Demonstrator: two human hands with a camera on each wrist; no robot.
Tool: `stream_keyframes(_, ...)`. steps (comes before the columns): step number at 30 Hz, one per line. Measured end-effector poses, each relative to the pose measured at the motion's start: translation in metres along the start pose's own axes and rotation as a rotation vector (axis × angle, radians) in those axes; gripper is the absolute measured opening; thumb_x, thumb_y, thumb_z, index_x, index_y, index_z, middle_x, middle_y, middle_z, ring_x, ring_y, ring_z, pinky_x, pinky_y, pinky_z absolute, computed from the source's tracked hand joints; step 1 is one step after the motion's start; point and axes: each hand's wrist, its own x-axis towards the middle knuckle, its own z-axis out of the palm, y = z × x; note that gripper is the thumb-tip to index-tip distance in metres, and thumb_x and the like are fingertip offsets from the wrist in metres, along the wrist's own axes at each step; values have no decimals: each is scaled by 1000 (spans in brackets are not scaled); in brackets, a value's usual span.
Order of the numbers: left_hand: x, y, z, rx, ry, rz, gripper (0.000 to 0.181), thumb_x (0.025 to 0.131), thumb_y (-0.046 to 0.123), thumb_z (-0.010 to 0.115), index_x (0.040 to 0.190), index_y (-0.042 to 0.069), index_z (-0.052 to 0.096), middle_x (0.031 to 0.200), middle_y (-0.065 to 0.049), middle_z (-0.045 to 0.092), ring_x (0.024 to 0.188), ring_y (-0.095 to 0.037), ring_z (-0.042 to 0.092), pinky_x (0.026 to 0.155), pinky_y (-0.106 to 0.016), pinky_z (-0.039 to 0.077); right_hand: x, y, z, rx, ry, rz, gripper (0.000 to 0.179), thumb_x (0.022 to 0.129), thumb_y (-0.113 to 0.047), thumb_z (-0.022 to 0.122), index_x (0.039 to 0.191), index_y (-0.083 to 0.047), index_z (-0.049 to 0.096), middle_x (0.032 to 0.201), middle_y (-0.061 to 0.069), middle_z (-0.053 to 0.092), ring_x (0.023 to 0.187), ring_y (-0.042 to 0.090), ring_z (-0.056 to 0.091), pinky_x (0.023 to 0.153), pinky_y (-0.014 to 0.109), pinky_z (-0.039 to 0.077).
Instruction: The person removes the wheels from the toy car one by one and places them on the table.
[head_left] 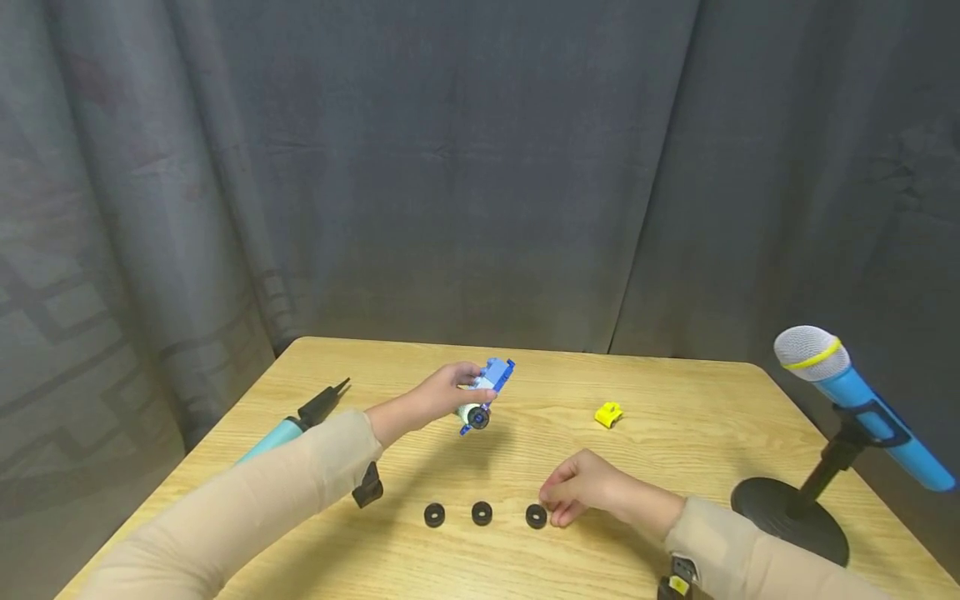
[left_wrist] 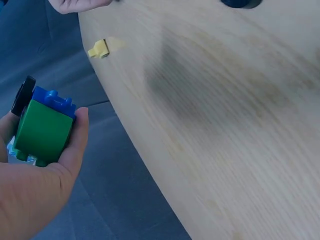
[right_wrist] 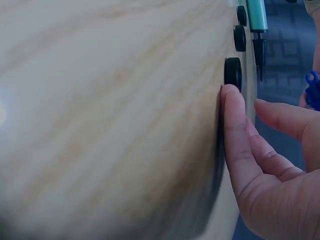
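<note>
My left hand point(head_left: 438, 398) holds up a toy block vehicle point(head_left: 492, 377) in blue, light blue and green above the table. A black wheel point(head_left: 471, 418) is fitted on the vehicle's near side; the left wrist view shows its green block point(left_wrist: 45, 132) between thumb and fingers. Low over the tabletop, my right hand point(head_left: 592, 486) has its fingertips right at a black toy tyre point(right_wrist: 232, 73) that lies flat. In the right wrist view the thumb stands apart from that tyre. Two more black tyres, the middle one point(head_left: 482, 522) and the left one point(head_left: 434, 524), lie in a row with it.
A small yellow toy piece point(head_left: 608, 414) lies farther back, right of centre. On the right stands a blue toy microphone point(head_left: 862, 408) on a black round-based stand point(head_left: 795, 521). A teal hand pump with a black nozzle point(head_left: 318, 406) lies at the left, partly behind my left sleeve.
</note>
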Motion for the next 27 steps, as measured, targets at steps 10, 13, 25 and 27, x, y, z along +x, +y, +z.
stream_keyframes(10, 5, 5, 0, -7, -113, 66, 47, 98, 29, 59, 132, -2, 48, 118, -16, 67, 100, -22, 67, 78, -33, 56, 13, -31, -8, 41, 46, -26, 31, 95, -9, 61, 112, 16, 59, 84, 18, 69, 67, 13, 69, 69, 30, 59)
stream_keyframes(13, 6, 7, 2, 31, -103, 84, 48, 98, 30, 58, 133, -1, 48, 115, -13, 65, 99, -20, 67, 83, -35, 55, 17, -43, -8, 59, 45, -46, 34, 95, -10, 60, 116, 17, 57, 88, 21, 69, 71, 15, 70, 73, 33, 59)
stream_keyframes(25, 5, 13, 0, 82, -103, 106, 51, 100, 33, 53, 136, -3, 42, 113, -14, 63, 100, -20, 64, 92, -39, 51, 34, -64, 0, 54, 19, -138, 35, 95, -18, 62, 113, 12, 61, 91, 20, 70, 78, 18, 71, 78, 37, 59)
stream_keyframes(27, 4, 13, 0, 78, -105, 104, 53, 100, 34, 53, 136, -3, 41, 113, -14, 63, 100, -19, 64, 92, -38, 51, 37, -67, 1, 59, 17, -147, 34, 95, -19, 62, 112, 11, 61, 92, 21, 69, 78, 18, 71, 78, 36, 59)
